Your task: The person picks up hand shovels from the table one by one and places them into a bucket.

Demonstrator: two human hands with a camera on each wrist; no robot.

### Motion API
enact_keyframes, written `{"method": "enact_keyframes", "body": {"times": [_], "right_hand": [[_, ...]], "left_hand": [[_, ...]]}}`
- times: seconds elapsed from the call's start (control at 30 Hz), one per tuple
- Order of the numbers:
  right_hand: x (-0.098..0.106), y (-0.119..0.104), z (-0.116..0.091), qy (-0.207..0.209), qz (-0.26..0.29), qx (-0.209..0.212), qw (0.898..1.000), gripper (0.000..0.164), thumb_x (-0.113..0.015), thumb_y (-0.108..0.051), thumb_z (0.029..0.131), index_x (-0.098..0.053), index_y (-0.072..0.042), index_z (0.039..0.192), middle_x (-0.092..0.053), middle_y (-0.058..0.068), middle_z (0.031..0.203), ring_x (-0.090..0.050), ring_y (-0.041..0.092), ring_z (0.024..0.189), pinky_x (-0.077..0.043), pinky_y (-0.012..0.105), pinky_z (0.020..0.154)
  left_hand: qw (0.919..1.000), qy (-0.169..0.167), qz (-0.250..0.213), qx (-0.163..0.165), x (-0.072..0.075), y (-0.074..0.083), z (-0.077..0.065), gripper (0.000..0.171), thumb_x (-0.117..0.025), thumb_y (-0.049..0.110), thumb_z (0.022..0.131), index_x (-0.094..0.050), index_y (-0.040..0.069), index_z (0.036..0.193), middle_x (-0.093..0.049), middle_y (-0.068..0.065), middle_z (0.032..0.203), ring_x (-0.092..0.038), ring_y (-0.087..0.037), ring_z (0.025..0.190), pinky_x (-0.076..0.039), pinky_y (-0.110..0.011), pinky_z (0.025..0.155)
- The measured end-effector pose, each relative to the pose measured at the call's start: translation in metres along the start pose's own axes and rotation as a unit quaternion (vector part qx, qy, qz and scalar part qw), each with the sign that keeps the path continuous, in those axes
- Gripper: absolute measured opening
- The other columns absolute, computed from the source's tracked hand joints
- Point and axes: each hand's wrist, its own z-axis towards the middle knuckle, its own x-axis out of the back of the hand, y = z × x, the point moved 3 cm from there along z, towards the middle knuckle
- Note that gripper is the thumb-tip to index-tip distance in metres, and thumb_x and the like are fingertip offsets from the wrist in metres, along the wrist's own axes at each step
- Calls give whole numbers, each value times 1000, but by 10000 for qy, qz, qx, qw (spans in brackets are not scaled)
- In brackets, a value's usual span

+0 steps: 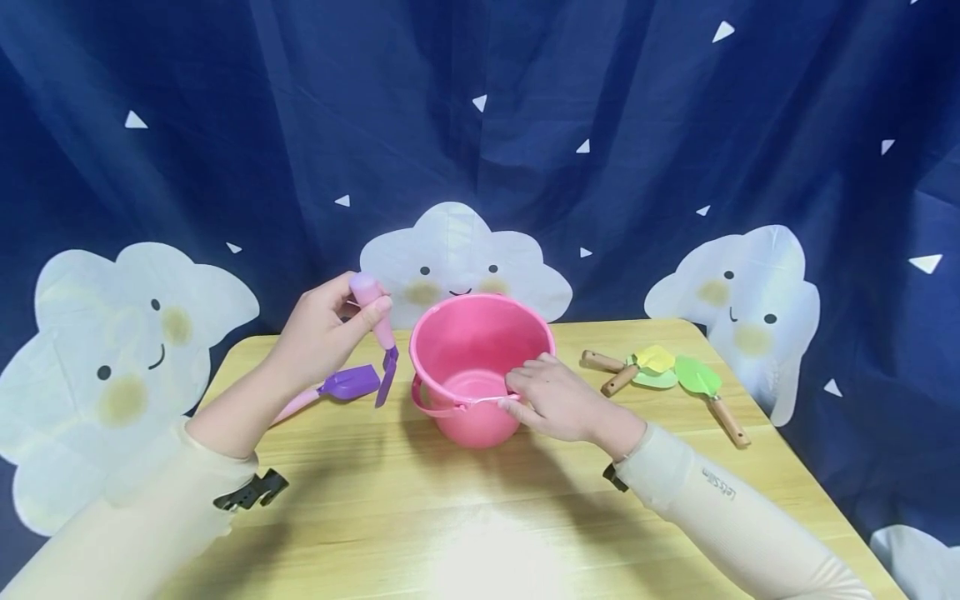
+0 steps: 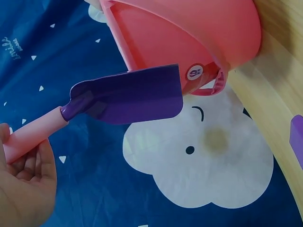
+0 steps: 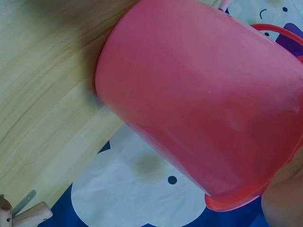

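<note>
My left hand grips the pink handle of a toy trowel whose flat purple blade hangs downward, just left of a pink bucket. In the left wrist view the blade overlaps the bucket's outline, close to its rim. Fingers of my right hand reach over the bucket's right rim, with the thumb outside, holding it. The bucket's handle is folded down on the near left side. Behind my left wrist lies a second purple shovel with a pink handle, partly covered by the forearm.
On the wooden table, right of the bucket, lie a green trowel and a yellow tool overlapping a pale green one, with wooden handles. A blue curtain with cloud prints hangs behind the table's far edge.
</note>
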Motion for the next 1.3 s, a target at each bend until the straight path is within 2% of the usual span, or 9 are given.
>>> {"method": "enact_keyframes", "body": {"times": [0.2, 0.43, 0.6, 0.8, 1.3], "right_hand": [[0, 0, 0, 61, -27, 58, 10000, 29, -50, -42, 101, -46, -22, 80, -41, -12, 70, -41, 12, 71, -34, 32, 77], [-1, 0, 0, 94, -29, 84, 9999, 30, -50, -42, 102, -45, -23, 79, -40, -12, 69, -40, 12, 70, -33, 33, 77], [-1, 0, 0, 152, -2, 99, 9998, 28, -55, -38, 100, -45, -23, 78, -41, -12, 70, -41, 11, 71, -34, 33, 78], [-1, 0, 0, 119, -14, 45, 9999, 29, -53, -40, 101, -46, -24, 78, -41, -13, 70, -41, 11, 71, -35, 33, 80], [-1, 0, 1, 60, -2, -25, 10000, 30, -50, -42, 102, -46, -24, 78, -42, -13, 70, -42, 11, 72, -34, 32, 77]], "left_hand": [[9999, 67, -40, -88, 2, 6, 5, 26, -63, 32, 99, -66, 9, 108, -71, -3, 99, -67, -18, 83, -50, -26, 69], [9998, 72, -128, -140, 5, 13, 9, 23, -63, 32, 99, -65, 9, 102, -70, -2, 84, -64, -18, 79, -49, -27, 67], [9996, 160, -197, -114, 7, 15, 12, 24, -64, 31, 99, -65, 7, 103, -68, -4, 87, -64, -24, 77, -46, -27, 64], [9994, 182, -295, 44, 7, 14, 18, 26, -65, 35, 98, -65, 8, 101, -68, -5, 89, -63, -21, 77, -45, -27, 63], [9984, 135, -545, 78, -2, 21, 35, 32, -65, 40, 96, -64, 9, 104, -70, -3, 93, -64, -17, 90, -49, -30, 78]]}}
